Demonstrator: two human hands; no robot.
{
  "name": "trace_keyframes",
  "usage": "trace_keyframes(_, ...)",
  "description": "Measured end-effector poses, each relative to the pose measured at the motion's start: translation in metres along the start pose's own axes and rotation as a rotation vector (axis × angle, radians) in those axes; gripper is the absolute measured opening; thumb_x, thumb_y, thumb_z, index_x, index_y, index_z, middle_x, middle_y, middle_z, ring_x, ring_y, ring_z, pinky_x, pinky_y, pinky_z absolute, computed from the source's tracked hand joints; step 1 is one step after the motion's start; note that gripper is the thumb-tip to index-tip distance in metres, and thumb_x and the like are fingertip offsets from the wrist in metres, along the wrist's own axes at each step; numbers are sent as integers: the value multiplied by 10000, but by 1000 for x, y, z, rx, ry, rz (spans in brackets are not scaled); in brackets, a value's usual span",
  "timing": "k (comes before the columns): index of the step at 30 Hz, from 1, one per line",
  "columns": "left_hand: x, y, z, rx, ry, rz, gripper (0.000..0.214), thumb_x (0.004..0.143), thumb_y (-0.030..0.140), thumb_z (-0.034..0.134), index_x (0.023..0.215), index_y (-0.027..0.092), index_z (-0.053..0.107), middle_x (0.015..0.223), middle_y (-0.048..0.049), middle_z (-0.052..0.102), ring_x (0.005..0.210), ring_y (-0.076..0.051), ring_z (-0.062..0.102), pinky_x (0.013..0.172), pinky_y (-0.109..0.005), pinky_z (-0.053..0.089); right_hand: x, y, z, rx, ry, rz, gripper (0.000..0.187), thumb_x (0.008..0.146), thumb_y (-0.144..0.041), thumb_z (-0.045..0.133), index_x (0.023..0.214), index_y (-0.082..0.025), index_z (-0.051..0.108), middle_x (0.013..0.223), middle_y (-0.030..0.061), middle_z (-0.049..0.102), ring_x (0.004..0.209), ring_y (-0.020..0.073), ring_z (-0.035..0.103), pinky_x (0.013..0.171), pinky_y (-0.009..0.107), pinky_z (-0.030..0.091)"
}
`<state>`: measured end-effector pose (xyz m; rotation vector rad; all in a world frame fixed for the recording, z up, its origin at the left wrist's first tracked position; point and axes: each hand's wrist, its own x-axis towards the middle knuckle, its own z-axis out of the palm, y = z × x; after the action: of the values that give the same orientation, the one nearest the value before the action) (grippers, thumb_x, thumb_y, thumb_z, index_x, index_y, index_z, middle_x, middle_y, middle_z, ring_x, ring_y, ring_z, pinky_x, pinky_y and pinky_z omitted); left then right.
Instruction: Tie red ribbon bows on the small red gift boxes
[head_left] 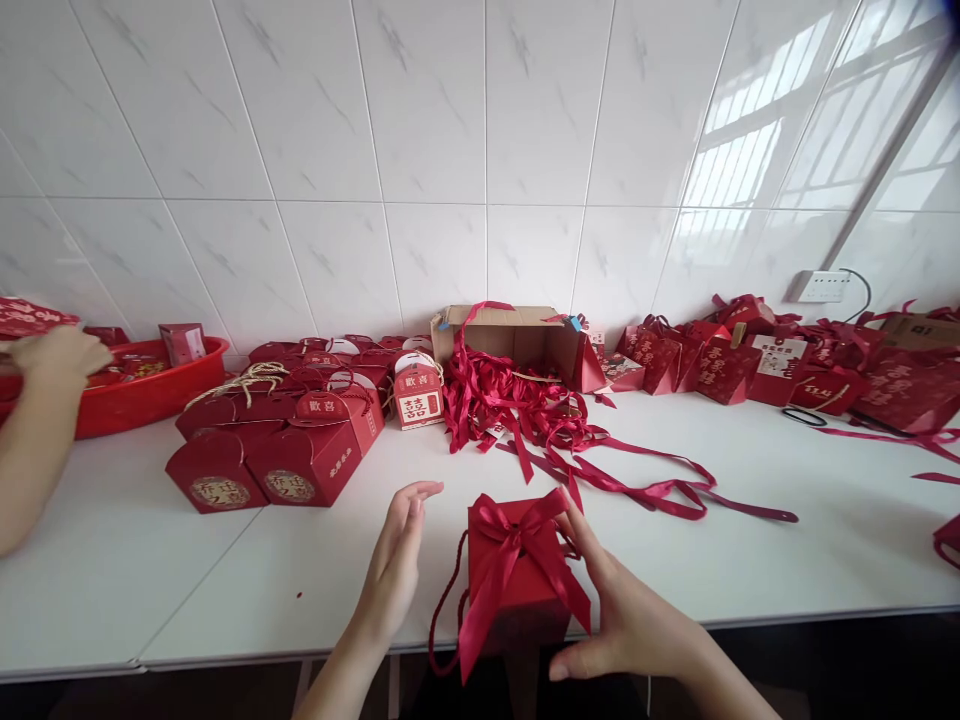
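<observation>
A red gift box point(547, 590) with a satin ribbon bow point(512, 538) on top stands at the table's front edge before me. A twisted red cord handle point(442, 610) loops out at its left. My left hand point(397, 560) is raised to the left of the box, apart from it, fingers extended and holding nothing. Around the box's right side curves my right hand point(615, 600), thumb and fingers spread wide. Its fingertips are at the upper right corner by the bow; whether they press on the box I cannot tell.
Behind lies a cardboard box point(517, 335) spilling red ribbons point(510, 400). Finished-looking red boxes point(292, 450) stand in a group at left; red bags point(724, 370) line the wall at right. Another person's hand point(60, 355) is over a red basin point(150, 395). A power strip point(820, 287) is on the wall.
</observation>
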<state>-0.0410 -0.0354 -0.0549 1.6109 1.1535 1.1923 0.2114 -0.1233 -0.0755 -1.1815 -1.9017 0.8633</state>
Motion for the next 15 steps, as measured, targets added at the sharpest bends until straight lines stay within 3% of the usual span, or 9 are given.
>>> trace_keyframes(4, -9, -19, 1, 154, 80, -90, 421, 876, 572, 390, 1096, 256, 560, 1289, -97, 511, 1303, -294, 387, 1066, -517, 330, 5, -5, 11, -12, 78, -7, 1223, 689, -390, 764, 1466, -321, -179, 1522, 162, 221, 1317, 314, 392, 1012, 483, 413)
trace_keyframes(9, -12, -29, 6, 163, 128, -28, 391, 837, 546, 481, 1097, 259, 531, 1296, -100, 493, 1244, -317, 434, 1033, -544, 367, -3, 2, 9, 58, 240, -38, 1234, 617, -346, 811, 1486, -347, -65, 1443, 156, 352, 1080, 297, 574, 856, 428, 523)
trace_keyframes(12, -10, -36, 6, 188, 126, 19, 380, 824, 524, 514, 1101, 264, 525, 1288, -92, 496, 1219, -322, 443, 1020, -546, 374, -11, 7, -9, 135, 463, 34, 1151, 655, -371, 785, 1476, -386, -21, 1409, 137, 372, 900, 231, 643, 740, 384, 565)
trace_keyframes(15, -8, -41, 6, 261, 83, 99, 325, 814, 486, 538, 1043, 256, 541, 1258, -93, 512, 1229, -323, 425, 1016, -536, 372, -14, 14, -51, 120, 828, 173, 1125, 620, -456, 785, 1475, -337, 64, 1319, 145, 438, 730, 202, 648, 611, 361, 570)
